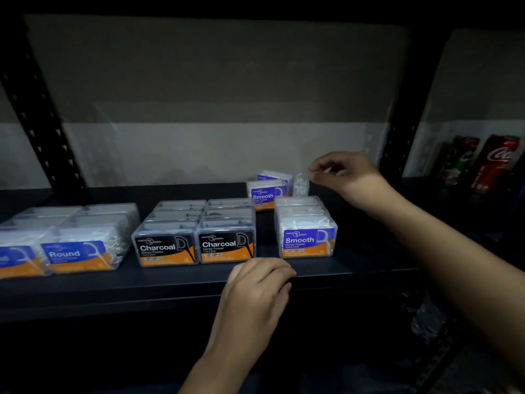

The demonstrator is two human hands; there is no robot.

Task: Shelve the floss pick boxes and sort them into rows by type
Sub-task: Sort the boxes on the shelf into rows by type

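Observation:
Clear floss pick boxes stand in rows on a dark shelf (85,285). Blue "Round" boxes (76,255) fill two rows at the left. Two rows of black "Charcoal" boxes (225,247) stand in the middle. A row of purple "Smooth" boxes (308,240) is at the right, and two more Smooth boxes (265,193) sit farther back. Beside them a clear box (300,183) stands turned sideways, its top corner pinched by my right hand (345,172). My left hand (257,285) rests with curled fingers on the shelf's front edge, holding nothing.
Black perforated uprights (37,115) frame the shelf bay on both sides. Drink cans, one a red cola can (495,163), stand on the neighbouring shelf at the right. A pale wall closes the back. Bare shelf lies behind the Round and Charcoal rows.

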